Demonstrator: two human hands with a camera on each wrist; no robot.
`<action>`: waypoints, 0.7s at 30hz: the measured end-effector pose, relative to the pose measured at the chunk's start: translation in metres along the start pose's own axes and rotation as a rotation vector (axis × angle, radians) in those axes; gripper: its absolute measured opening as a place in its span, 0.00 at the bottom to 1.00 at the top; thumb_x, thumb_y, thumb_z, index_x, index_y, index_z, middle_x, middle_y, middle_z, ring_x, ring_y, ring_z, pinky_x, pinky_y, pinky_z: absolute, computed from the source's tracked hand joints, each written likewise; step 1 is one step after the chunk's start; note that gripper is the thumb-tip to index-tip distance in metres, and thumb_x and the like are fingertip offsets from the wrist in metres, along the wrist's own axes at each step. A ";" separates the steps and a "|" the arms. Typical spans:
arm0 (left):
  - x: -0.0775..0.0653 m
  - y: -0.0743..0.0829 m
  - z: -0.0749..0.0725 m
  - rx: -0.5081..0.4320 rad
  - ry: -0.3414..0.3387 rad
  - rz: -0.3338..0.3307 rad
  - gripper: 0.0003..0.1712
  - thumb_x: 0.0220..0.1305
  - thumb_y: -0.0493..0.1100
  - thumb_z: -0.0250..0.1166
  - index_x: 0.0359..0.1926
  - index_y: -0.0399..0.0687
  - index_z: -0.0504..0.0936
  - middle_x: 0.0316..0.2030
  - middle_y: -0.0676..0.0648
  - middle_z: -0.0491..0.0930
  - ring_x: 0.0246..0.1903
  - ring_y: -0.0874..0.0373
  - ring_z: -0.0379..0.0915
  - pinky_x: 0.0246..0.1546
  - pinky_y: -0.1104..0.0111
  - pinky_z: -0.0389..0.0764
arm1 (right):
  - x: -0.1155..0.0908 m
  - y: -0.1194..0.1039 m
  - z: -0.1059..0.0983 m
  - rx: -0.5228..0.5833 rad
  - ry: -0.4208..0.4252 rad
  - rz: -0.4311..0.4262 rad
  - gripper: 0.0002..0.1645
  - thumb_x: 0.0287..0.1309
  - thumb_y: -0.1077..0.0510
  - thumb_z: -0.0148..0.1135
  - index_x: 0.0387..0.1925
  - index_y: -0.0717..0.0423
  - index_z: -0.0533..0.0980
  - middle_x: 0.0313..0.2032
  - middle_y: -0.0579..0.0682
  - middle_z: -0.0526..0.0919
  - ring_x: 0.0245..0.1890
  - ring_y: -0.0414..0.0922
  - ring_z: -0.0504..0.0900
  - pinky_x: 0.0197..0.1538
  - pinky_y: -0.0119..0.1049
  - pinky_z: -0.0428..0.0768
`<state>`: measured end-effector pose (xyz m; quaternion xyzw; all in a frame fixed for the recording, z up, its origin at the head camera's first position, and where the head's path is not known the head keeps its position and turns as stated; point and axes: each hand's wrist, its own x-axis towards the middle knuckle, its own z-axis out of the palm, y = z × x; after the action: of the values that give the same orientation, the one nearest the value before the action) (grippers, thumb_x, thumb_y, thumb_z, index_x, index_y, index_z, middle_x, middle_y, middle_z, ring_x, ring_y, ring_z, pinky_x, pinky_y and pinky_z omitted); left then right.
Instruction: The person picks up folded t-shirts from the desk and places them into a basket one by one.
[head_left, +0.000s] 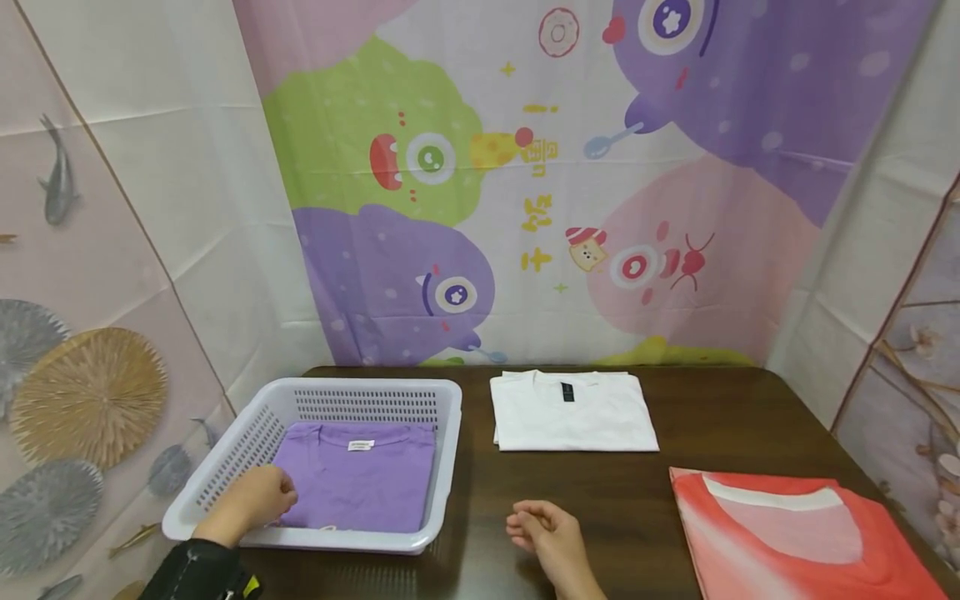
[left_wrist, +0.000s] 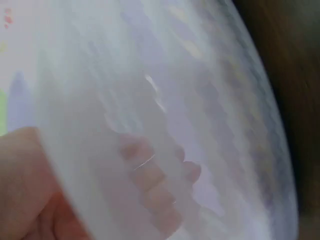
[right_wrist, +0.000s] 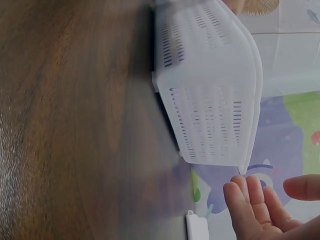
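Note:
A folded purple T-shirt [head_left: 360, 479] with a white neck label lies flat inside a pale plastic basket [head_left: 442, 467] with slotted walls. My left hand [head_left: 258, 496] reaches over the near-left rim, its loosely bent fingers beside the shirt's left edge. In the left wrist view, that hand's fingers [left_wrist: 155, 187] show blurred through the basket wall. Over the table to the right of the basket is my right hand [head_left: 551, 537], fingers loosely bent and nothing in them. The right wrist view has its fingers [right_wrist: 257, 202] apart from the thumb, close by the basket's corner.
A folded white T-shirt [head_left: 573, 425] with a dark label lies at the back of the brown table [head_left: 480, 500]. At the right lies a folded red-and-pink shirt [head_left: 795, 525]. Behind the table hangs a cartoon-print curtain [head_left: 450, 208].

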<state>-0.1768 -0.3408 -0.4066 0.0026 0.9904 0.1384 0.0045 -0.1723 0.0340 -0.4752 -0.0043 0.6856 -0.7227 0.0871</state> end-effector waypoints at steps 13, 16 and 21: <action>-0.001 0.128 0.023 -0.299 0.425 0.172 0.04 0.55 0.30 0.65 0.33 0.38 0.84 0.26 0.45 0.86 0.26 0.56 0.81 0.29 0.69 0.81 | 0.006 -0.009 -0.014 0.002 0.068 0.019 0.20 0.63 0.64 0.54 0.52 0.76 0.70 0.31 0.46 0.86 0.32 0.36 0.84 0.39 0.27 0.84; 0.000 0.156 0.030 -0.359 0.489 0.226 0.05 0.55 0.30 0.64 0.33 0.37 0.84 0.27 0.43 0.86 0.26 0.55 0.82 0.28 0.70 0.81 | 0.009 -0.013 -0.021 -0.003 0.100 0.021 0.21 0.63 0.63 0.54 0.53 0.76 0.70 0.32 0.46 0.86 0.32 0.37 0.84 0.39 0.27 0.84; 0.002 0.197 0.043 -0.426 0.581 0.262 0.05 0.54 0.28 0.64 0.33 0.36 0.84 0.28 0.42 0.87 0.25 0.55 0.83 0.28 0.70 0.82 | 0.016 -0.019 -0.034 -0.016 0.158 0.027 0.21 0.63 0.64 0.54 0.53 0.75 0.69 0.35 0.50 0.86 0.34 0.38 0.85 0.39 0.27 0.84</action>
<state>-0.1780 -0.1399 -0.3940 0.0890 0.8907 0.3353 -0.2937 -0.1941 0.0667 -0.4606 0.0612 0.6962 -0.7140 0.0424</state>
